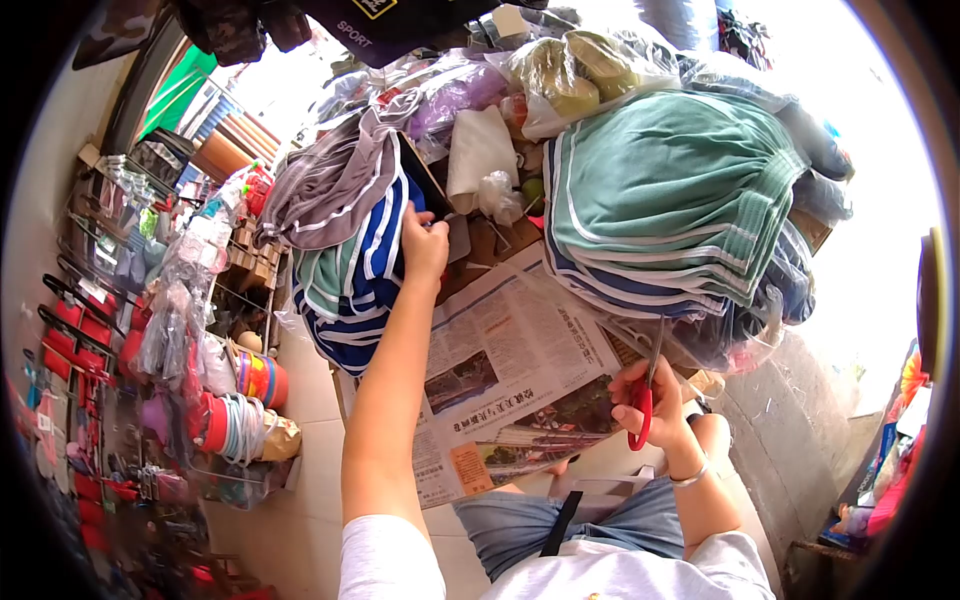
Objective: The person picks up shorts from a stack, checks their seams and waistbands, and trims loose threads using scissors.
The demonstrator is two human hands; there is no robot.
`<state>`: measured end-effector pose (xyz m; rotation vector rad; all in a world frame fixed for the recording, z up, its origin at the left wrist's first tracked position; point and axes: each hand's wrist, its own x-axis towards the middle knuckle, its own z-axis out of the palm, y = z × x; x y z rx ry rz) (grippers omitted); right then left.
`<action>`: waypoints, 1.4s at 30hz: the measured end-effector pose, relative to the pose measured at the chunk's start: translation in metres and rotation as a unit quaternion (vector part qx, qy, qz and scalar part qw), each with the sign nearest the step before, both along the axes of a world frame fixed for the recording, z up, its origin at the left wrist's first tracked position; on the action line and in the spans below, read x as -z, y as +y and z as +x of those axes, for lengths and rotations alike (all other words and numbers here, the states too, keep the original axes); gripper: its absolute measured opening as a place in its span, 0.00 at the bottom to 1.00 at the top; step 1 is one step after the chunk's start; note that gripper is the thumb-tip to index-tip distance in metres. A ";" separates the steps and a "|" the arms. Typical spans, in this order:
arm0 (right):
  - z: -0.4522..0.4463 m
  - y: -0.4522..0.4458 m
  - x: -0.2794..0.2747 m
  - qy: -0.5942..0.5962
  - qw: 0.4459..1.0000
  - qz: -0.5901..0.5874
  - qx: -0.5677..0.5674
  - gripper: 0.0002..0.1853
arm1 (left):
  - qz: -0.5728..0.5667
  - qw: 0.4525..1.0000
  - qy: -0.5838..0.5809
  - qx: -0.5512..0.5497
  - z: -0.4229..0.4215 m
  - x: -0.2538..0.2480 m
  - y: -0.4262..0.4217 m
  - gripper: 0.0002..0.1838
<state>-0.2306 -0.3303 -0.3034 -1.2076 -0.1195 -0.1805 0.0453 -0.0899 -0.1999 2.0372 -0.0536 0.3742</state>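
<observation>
My left hand (425, 247) reaches to the inner edge of the left pile, its fingers curled at the blue shorts (385, 240) with white stripes; the fingertips are partly hidden. Grey shorts (335, 185) lie on top of that pile, with green ones between the layers. In my right hand (660, 405) is a pair of scissors (641, 420) with red handles, the blades pointing up and away from me. Just beyond the blades sits a large stack of green shorts (660, 190) with white trim, dark blue ones underneath. Below both hands a printed newspaper (520, 370) is spread out.
Plastic-bagged clothes (590, 75) and a rolled pale cloth (480, 155) lie behind the piles. Dark garments (370, 25) hang overhead. Crowded shelves of goods (90, 330) and a red bucket (215, 420) stand left. Colourful packages (890, 460) are at far right.
</observation>
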 end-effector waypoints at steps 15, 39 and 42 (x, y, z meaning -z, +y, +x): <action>0.000 -0.003 -0.002 -0.021 1.000 -0.003 -0.018 0.23 | 0.118 0.984 -0.100 -0.087 0.049 0.001 0.014 0.43; 0.001 -0.002 0.002 -0.034 0.999 -0.033 -0.008 0.21 | -0.055 0.979 0.180 -0.072 0.081 -0.033 0.022 0.35; 0.001 -0.002 0.002 -0.037 0.999 -0.037 0.001 0.21 | -0.056 0.982 0.171 -0.060 0.081 -0.029 0.025 0.33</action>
